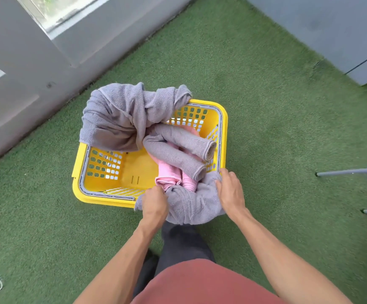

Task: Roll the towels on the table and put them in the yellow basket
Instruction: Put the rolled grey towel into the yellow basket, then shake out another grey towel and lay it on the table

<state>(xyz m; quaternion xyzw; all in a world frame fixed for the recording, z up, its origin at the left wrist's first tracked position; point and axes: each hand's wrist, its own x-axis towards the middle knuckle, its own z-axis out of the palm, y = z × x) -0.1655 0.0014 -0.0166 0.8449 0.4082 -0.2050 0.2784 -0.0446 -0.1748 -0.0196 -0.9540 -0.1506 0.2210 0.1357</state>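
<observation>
I observed the yellow basket [200, 106] standing on the green floor, with two grey rolls [178, 148] and pink rolls [167, 174] stacked at its right end. The left hand [154, 205] and right hand [230, 191] each had a grip clamped on a grey towel [191, 205] draped over the near rim. Another loose grey towel [116, 115] hung over the far-left corner. In my judgement, the task was well advanced; these two remained unrolled.
</observation>
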